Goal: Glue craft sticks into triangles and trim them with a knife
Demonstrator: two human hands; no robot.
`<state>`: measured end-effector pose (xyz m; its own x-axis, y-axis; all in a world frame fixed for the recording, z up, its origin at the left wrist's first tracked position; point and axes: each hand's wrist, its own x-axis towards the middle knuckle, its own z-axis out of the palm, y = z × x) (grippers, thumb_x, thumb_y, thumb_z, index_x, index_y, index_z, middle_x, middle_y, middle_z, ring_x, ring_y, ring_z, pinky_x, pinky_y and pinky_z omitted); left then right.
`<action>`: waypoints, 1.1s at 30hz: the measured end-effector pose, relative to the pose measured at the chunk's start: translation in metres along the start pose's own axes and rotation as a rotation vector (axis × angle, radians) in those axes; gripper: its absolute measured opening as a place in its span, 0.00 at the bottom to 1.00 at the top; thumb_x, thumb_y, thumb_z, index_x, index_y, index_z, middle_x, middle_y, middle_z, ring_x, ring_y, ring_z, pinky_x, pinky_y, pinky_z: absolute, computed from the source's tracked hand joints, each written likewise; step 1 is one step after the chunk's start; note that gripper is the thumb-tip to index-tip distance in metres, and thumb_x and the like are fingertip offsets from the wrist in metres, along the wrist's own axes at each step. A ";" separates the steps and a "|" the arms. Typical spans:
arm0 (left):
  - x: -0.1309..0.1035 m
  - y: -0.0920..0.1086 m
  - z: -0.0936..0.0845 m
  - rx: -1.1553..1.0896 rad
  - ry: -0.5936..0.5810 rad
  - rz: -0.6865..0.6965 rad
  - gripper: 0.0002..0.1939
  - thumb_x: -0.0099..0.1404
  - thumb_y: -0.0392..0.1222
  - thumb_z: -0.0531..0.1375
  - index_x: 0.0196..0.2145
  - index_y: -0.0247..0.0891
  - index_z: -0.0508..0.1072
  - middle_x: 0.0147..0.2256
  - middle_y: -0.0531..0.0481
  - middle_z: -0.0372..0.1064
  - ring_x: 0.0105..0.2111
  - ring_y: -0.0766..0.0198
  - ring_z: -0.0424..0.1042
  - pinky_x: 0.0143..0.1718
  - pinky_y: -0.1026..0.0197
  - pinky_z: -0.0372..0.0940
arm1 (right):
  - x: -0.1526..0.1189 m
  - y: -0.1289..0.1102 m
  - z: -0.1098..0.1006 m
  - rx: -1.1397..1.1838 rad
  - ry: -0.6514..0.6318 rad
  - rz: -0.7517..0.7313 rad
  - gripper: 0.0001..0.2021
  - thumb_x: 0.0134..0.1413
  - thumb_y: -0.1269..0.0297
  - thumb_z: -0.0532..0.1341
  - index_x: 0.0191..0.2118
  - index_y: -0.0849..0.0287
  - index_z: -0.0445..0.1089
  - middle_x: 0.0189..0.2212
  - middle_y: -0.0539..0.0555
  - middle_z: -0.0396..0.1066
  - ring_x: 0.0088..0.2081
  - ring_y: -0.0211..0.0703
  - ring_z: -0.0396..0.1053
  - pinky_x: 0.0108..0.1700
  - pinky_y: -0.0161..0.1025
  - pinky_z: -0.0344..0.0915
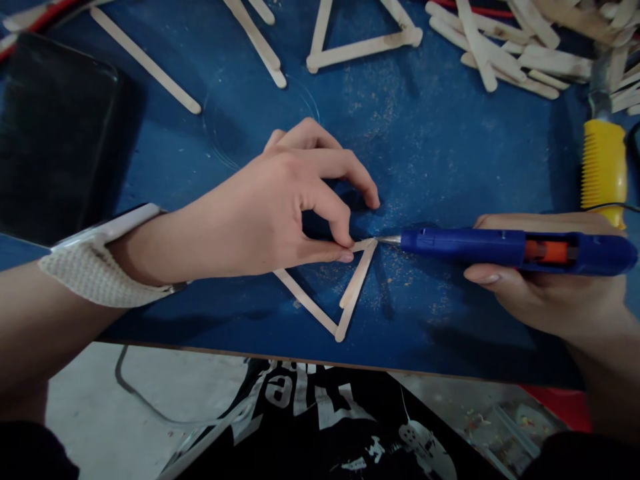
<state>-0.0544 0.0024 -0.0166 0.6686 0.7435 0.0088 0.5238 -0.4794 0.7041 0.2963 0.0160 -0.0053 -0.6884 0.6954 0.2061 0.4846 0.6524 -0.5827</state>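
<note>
Near the table's front edge lies a triangle of popsicle sticks [358, 291], partly covered by my left hand [295, 200]. My left thumb and index finger pinch one popsicle stick close to the triangle's upper right corner; the other fingers are curled above the table. In my right hand [545, 293] is a blue hot glue gun [463, 248], gripped with an orange part showing in its body. Its metal nozzle points left and meets, or nearly meets, that same corner. Whether glue is coming out cannot be seen.
A second popsicle-stick triangle [363, 52] and several loose sticks [147, 61] lie farther back. A pile of sticks [525, 50] fills the back right, above a yellow-handled tool [603, 167]. At left sits a black box-like object [55, 133]. The blue table's front edge [300, 360] is close.
</note>
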 end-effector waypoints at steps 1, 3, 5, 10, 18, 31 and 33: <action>0.000 0.000 0.000 0.003 -0.001 0.001 0.12 0.82 0.54 0.71 0.38 0.58 0.91 0.65 0.59 0.80 0.69 0.48 0.69 0.73 0.39 0.61 | 0.000 -0.001 0.000 0.005 0.001 0.002 0.30 0.72 0.39 0.73 0.28 0.54 0.65 0.20 0.43 0.68 0.19 0.30 0.62 0.20 0.35 0.58; 0.000 0.000 0.000 0.006 0.001 0.004 0.12 0.82 0.54 0.71 0.38 0.57 0.91 0.65 0.59 0.80 0.69 0.48 0.68 0.74 0.39 0.61 | -0.001 -0.001 -0.001 0.011 -0.004 0.002 0.30 0.73 0.39 0.73 0.29 0.54 0.65 0.21 0.43 0.70 0.20 0.31 0.65 0.22 0.35 0.59; 0.000 0.000 0.001 0.006 0.000 0.006 0.11 0.82 0.53 0.71 0.39 0.56 0.92 0.65 0.58 0.80 0.69 0.48 0.68 0.73 0.39 0.60 | -0.003 -0.002 -0.002 0.010 -0.033 0.007 0.27 0.74 0.39 0.72 0.31 0.53 0.69 0.24 0.43 0.73 0.23 0.31 0.69 0.24 0.37 0.61; 0.001 0.003 0.001 0.009 -0.003 -0.006 0.09 0.80 0.50 0.73 0.39 0.54 0.92 0.65 0.56 0.80 0.68 0.49 0.67 0.72 0.38 0.62 | -0.008 -0.002 -0.004 -0.008 -0.068 0.033 0.25 0.76 0.37 0.70 0.35 0.53 0.74 0.27 0.44 0.76 0.25 0.31 0.70 0.26 0.38 0.61; 0.000 0.006 0.003 0.027 0.021 -0.010 0.08 0.77 0.46 0.77 0.36 0.54 0.91 0.64 0.56 0.81 0.67 0.46 0.68 0.73 0.28 0.60 | -0.010 0.003 -0.008 0.057 -0.082 0.060 0.23 0.75 0.40 0.73 0.35 0.52 0.75 0.26 0.43 0.76 0.24 0.30 0.69 0.26 0.36 0.62; 0.000 0.003 0.002 0.023 0.009 0.002 0.06 0.78 0.51 0.75 0.39 0.56 0.91 0.65 0.58 0.79 0.68 0.49 0.67 0.73 0.30 0.61 | -0.011 0.005 -0.005 0.047 -0.065 -0.004 0.21 0.74 0.40 0.73 0.38 0.51 0.75 0.28 0.45 0.78 0.25 0.36 0.77 0.23 0.39 0.64; 0.000 0.001 0.003 0.024 0.008 0.010 0.06 0.78 0.51 0.75 0.39 0.55 0.91 0.65 0.57 0.79 0.67 0.49 0.67 0.71 0.33 0.63 | -0.012 0.004 -0.004 0.037 -0.078 0.024 0.21 0.75 0.39 0.72 0.39 0.50 0.75 0.29 0.46 0.79 0.26 0.39 0.78 0.24 0.42 0.64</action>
<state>-0.0527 0.0003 -0.0178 0.6694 0.7426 0.0213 0.5303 -0.4977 0.6864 0.3085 0.0118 -0.0070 -0.7173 0.6844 0.1308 0.4822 0.6230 -0.6159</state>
